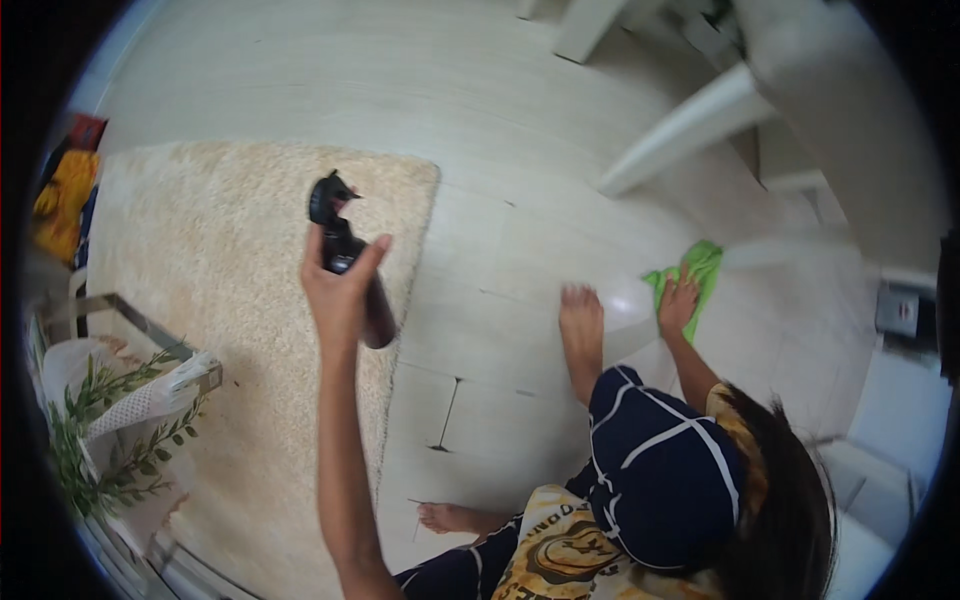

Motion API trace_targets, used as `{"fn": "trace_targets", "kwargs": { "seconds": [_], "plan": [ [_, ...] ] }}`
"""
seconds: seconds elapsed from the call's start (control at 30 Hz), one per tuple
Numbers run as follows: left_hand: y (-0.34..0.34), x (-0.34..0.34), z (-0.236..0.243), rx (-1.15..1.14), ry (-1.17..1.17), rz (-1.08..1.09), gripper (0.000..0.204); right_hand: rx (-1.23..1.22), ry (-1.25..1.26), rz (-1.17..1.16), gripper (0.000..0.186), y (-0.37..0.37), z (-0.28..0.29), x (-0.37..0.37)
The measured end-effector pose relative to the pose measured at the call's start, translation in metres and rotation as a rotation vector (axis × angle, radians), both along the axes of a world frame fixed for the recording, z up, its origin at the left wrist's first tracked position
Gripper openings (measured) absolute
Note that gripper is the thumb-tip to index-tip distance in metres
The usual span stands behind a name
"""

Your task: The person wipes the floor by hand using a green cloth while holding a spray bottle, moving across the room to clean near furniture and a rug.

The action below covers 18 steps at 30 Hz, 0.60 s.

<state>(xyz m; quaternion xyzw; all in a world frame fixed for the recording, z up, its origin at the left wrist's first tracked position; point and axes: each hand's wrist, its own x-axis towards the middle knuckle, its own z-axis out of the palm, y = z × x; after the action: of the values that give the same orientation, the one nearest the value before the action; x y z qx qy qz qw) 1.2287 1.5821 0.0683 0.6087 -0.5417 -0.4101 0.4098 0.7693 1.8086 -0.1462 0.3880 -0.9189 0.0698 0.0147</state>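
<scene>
In my left hand is a dark spray bottle with a black trigger head. I hold it raised over the cream rug, fingers wrapped round its neck. My right hand lies on a green cloth on the pale floor, at the end of my stretched right arm. Its fingers are spread flat over the cloth, pressing it to the floor. My bare foot rests on the floor just left of the cloth.
A cream shaggy rug covers the left side of the pale plank floor. White furniture legs stand at the upper right. A leafy plant and a glass-topped table are at the lower left. Yellow fabric lies at the far left.
</scene>
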Motion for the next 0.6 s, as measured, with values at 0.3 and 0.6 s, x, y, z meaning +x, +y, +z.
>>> {"fn": "trace_targets", "kwargs": {
  "seconds": [0.3, 0.6],
  "plan": [
    [0.064, 0.03, 0.006, 0.038, -0.096, -0.382, 0.058, 0.247, -0.215, 0.19, 0.072, 0.257, 0.04, 0.138],
    [0.163, 0.075, 0.002, 0.274, -0.183, -0.315, 0.07, -0.112, 0.23, -0.347, 0.071, 0.15, -0.009, -0.035]
  ]
}}
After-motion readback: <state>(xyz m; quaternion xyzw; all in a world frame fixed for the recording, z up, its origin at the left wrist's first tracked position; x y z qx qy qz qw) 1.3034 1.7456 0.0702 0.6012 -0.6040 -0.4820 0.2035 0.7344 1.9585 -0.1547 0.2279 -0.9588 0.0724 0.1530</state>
